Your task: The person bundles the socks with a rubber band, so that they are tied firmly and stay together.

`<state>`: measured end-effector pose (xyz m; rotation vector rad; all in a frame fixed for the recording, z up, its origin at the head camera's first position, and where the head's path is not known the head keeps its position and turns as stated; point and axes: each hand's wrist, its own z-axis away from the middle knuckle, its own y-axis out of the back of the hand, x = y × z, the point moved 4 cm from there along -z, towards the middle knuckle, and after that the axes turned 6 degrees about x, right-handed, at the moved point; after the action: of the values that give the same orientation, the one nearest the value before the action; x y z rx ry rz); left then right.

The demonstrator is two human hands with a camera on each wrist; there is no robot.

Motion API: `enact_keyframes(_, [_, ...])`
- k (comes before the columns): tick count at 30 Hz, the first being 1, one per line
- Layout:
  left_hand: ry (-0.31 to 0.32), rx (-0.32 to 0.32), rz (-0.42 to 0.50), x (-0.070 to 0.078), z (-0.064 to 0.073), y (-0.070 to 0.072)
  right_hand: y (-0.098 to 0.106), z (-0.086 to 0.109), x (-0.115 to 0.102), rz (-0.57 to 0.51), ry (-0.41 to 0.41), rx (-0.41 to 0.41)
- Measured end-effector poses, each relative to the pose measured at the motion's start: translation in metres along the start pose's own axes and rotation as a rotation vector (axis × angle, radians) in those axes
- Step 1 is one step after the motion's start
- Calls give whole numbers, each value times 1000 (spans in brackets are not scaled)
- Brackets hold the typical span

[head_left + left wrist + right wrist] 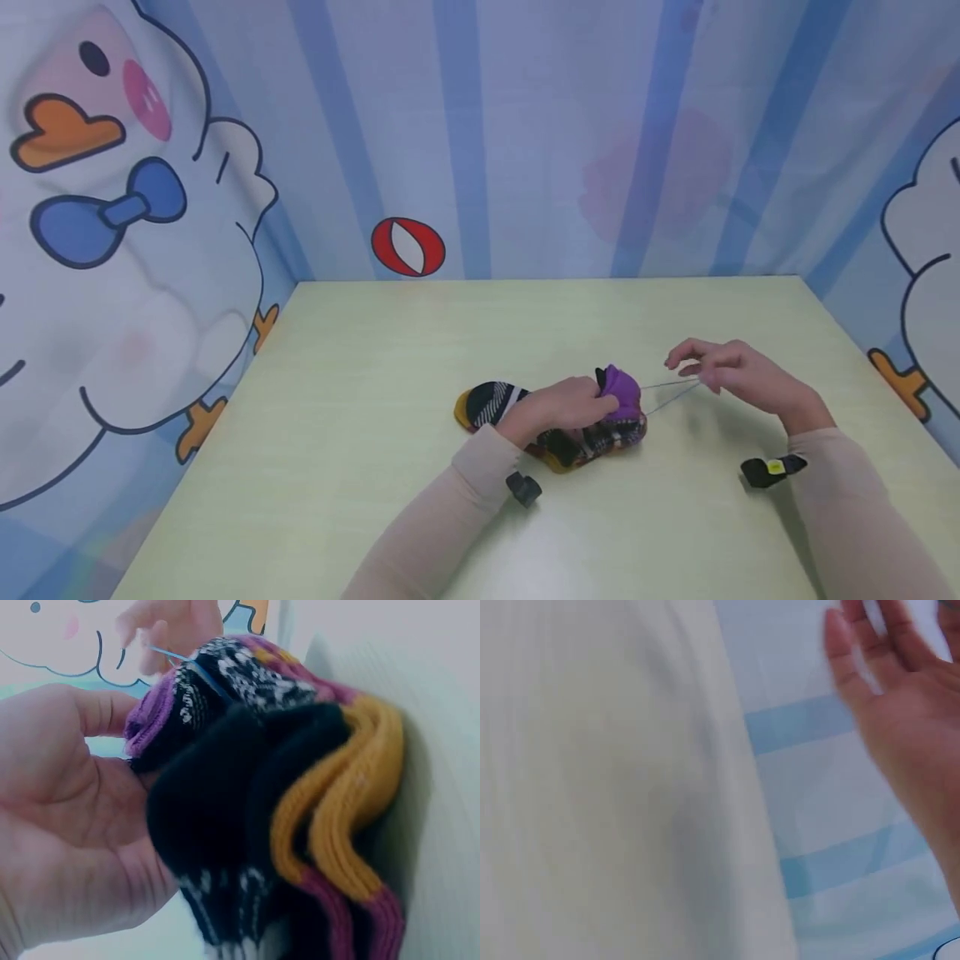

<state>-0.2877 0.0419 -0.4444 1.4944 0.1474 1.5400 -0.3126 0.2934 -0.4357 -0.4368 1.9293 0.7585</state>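
Note:
A bundle of folded patterned socks (581,448) lies on the table, black, white and mustard with a purple cuff (622,388). My left hand (562,407) grips the bundle near that cuff, fingers over the top. A thin blue rubber band (671,384) runs in two taut strands from the cuff end to my right hand (738,372), which pinches it between thumb and finger, raised off the table. In the left wrist view, the band (211,682) crosses the socks (202,780). The right wrist view shows part of the right hand (911,697), its fingertips cut off.
A pale yellow table (360,358) carries the bundle. Behind it hangs a blue striped curtain (540,142) with printed cartoon ducks at either side. Small black devices are worn at the left wrist (523,489) and right wrist (772,470).

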Motion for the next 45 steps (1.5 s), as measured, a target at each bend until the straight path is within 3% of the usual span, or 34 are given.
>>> enact_keyframes(3, [14,-2,105,-6,-3,2,2,-2,1,-181,67,27])
enact_keyframes(7, [29,-2,178,-8,-5,3,-3,-6,1,-349,147,-94])
enact_keyframes(12, [17,-16,166,-10,-8,2,-9,0,5,-502,84,-300])
enact_keyframes(16, [19,-22,158,-10,-10,2,-13,4,10,-570,95,-377])
enact_keyframes(18, [18,-26,155,-9,-10,1,-17,4,12,-532,93,-396])
enact_keyframes(21, [2,-33,134,-6,-9,1,-27,1,13,-412,23,-445])
enact_keyframes(26, [-30,-41,119,-5,-8,2,-55,-10,9,-144,-214,-523])
enact_keyframes(30, [-59,-68,142,-8,-9,2,-70,-17,2,4,-346,-485])
enact_keyframes(33, [-110,-62,128,-9,-9,3,-73,-19,-2,52,-363,-436])
enact_keyframes(40, [-283,75,59,-2,-10,8,-73,-23,-7,183,-369,-377])
enact_keyframes(45, [-390,15,30,4,-8,6,-71,-24,-10,221,-367,-363])
